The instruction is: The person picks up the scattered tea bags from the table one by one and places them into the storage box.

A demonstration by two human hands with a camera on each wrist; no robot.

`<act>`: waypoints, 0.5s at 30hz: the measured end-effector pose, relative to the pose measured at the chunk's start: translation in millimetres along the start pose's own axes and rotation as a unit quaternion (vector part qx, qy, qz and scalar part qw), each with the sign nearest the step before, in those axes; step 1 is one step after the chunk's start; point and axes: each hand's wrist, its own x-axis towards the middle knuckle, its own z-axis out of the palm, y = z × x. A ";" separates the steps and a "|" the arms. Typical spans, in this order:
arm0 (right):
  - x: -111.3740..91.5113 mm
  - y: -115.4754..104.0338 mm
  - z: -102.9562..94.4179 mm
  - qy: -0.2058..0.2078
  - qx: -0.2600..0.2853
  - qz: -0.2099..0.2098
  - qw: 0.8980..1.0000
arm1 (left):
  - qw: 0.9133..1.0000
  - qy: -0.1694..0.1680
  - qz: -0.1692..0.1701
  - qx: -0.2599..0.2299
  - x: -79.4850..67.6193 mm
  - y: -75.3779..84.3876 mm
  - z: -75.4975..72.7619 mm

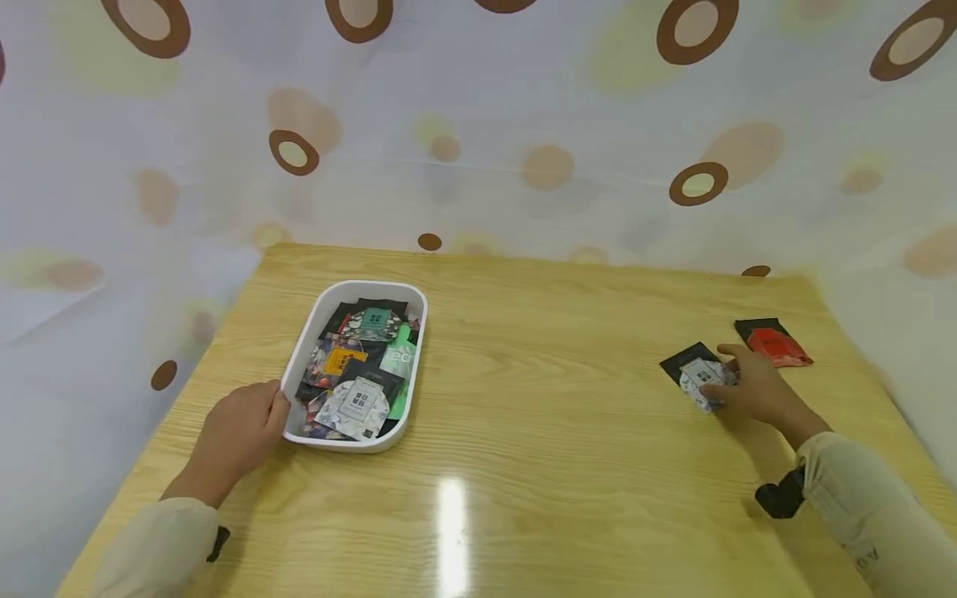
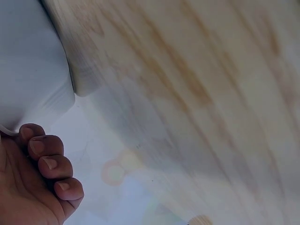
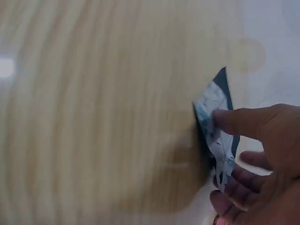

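Observation:
My left hand [image 1: 242, 432] grips the near left corner of a white plastic bin [image 1: 346, 446], its fingers curled at the rim in the left wrist view. Inside the bin lie several tea bag packets, among them a white-and-black one [image 1: 357, 405], an orange-labelled one [image 1: 336, 361] and a green-labelled one [image 1: 372, 322]. Over on the right, my right hand [image 1: 757, 390] pinches a black tea packet with a white floral print [image 1: 701, 378] between thumb and fingers. In the right wrist view this packet [image 3: 218, 122] stands tilted above its shadow on the wood.
Just beyond my right hand a red-and-black packet [image 1: 777, 345] lies on the wooden table [image 1: 538, 399]. A pale cloth with brown ring patterns [image 1: 493, 124] hangs behind the table and along its sides.

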 end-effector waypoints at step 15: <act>38.3 -234.0 42.7 -0.118 0.349 -0.100 0.924 | 1.000 0.011 0.018 0.009 10.9 3.8 -2.7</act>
